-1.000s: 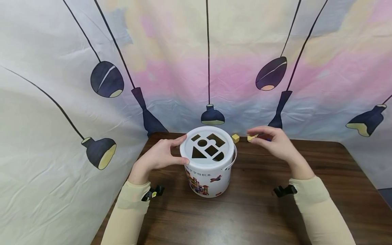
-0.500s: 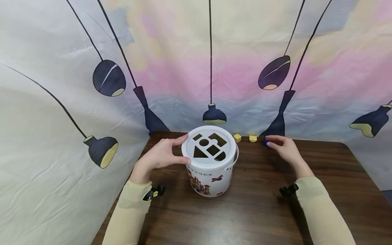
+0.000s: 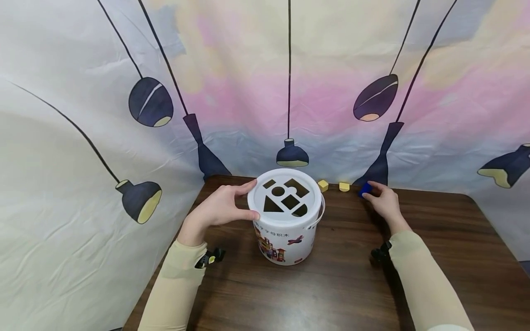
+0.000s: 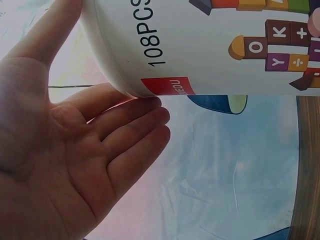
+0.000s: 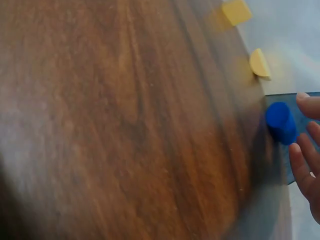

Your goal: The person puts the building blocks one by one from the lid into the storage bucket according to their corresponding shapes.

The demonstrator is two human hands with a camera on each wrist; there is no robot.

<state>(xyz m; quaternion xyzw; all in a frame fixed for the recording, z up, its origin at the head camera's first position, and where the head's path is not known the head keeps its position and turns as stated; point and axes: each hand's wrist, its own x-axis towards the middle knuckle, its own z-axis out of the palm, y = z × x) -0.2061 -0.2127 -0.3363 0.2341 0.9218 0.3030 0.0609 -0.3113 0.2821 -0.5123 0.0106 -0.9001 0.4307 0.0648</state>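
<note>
A white toy bucket point(image 3: 285, 243) with a shape-cutout lid point(image 3: 285, 214) stands upright on the table. My left hand point(image 3: 219, 209) rests against its left side, thumb and index finger spread along the rim. The left wrist view shows the other fingers point(image 4: 135, 145) nearly straight beside the printed wall. At the table's far edge, my right hand point(image 3: 386, 202) pinches a blue cylinder block point(image 3: 365, 189) between thumb and fingers; the block leans to one side. In the right wrist view, the fingertips point(image 5: 296, 150) meet the end of the blue cylinder point(image 5: 281, 122).
Left of the right hand, along the far edge, lie a yellow half-round block point(image 3: 344, 187) and a yellow block point(image 3: 323, 185). The bucket's handle point(image 3: 322, 214) hangs on its right side. Behind the brown table point(image 3: 339, 276) hangs a lamp-patterned cloth point(image 3: 248, 92).
My right hand has moved right along the far edge, from beside the yellow half-round block to the blue cylinder, and now pinches it. My left hand stays at the bucket.
</note>
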